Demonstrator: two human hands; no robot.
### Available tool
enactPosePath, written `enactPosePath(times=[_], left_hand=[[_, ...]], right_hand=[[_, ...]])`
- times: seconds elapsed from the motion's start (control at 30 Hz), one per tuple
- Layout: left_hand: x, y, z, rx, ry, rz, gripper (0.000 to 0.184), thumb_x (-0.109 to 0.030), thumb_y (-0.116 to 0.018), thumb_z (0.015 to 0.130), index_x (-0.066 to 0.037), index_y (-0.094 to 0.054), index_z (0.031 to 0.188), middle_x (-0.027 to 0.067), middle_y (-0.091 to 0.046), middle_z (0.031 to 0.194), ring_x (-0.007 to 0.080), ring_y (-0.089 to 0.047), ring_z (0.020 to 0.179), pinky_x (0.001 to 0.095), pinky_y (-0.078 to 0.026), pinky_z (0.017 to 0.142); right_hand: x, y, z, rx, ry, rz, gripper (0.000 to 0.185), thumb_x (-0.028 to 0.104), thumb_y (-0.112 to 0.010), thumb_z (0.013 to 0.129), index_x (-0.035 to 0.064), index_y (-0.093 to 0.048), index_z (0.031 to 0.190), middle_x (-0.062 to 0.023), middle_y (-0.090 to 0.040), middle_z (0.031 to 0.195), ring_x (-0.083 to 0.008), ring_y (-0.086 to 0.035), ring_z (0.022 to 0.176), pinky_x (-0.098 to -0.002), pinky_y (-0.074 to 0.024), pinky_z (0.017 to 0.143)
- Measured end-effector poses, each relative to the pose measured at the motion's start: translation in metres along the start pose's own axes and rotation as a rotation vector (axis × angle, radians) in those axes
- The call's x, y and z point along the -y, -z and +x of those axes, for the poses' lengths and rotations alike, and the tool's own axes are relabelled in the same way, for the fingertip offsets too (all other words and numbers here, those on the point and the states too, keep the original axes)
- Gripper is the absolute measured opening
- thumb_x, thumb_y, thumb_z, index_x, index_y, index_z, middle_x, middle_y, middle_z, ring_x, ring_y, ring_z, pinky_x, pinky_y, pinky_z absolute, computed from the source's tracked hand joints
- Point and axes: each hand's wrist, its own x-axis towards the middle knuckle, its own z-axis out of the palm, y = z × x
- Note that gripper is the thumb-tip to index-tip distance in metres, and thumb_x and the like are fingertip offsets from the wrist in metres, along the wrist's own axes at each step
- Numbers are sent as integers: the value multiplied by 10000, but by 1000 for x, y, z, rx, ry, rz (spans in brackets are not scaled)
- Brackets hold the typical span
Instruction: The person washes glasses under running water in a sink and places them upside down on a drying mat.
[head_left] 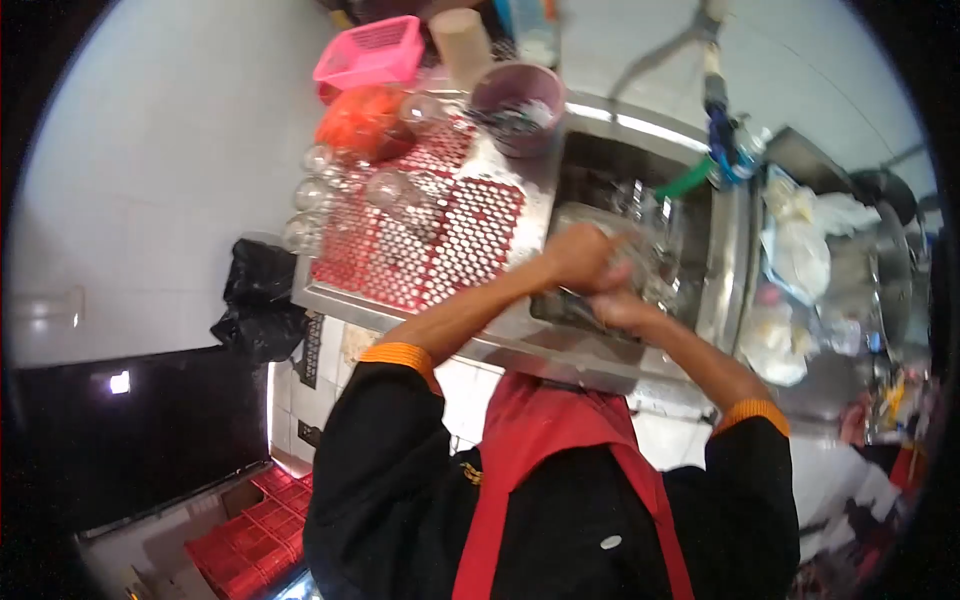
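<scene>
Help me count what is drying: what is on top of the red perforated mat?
Clear glassware sits on the red mat, along its left edge and farther in. An orange bundle at the far end hides whatever is beneath it; blur prevents a sure count.

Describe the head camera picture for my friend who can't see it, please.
A left hand and a right hand are close together over a metal sink, at something see-through, too blurry to name. Left of the sink, clear glasses sit on a red mat near a pink basket.
</scene>
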Motion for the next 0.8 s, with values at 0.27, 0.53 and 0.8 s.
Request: enactPosePath(times=[0.27, 0.53, 0.8], left_hand=[[23, -1, 1, -290, 775, -734, 393, -257, -580, 793, 62, -600, 1021, 144, -644, 730, 235, -603, 616, 349, -472, 610], [45, -60, -16, -490, 1119, -1793, 216, -321, -480, 890, -132, -569, 830, -59, -386, 513, 84, -270, 363, 236, -205, 335], [44, -73, -47, -438, 704, -1857, 425, -290, -469, 882, 19, -533, 1167, 113, -625, 1021, 233, -629, 869, 340, -542, 792]], right_hand=[[86, 49, -57, -852, 309, 137, 517, 47, -641, 639, 40, -540, 1146, -125, -545, 1039, -212, -564, 912, -312, -436, 801], [61, 32, -24, -1080, 425, 60, 621, -120, -515, 658, 44, -476, 1256, -156, -501, 1267, -315, -469, 1206, -342, -370, 1025], [48, 61, 5, -1228, 399, 372, 381, -24, -525, 787, 23, -521, 1165, -139, -586, 1137, -202, -566, 1046, -329, -450, 899]])
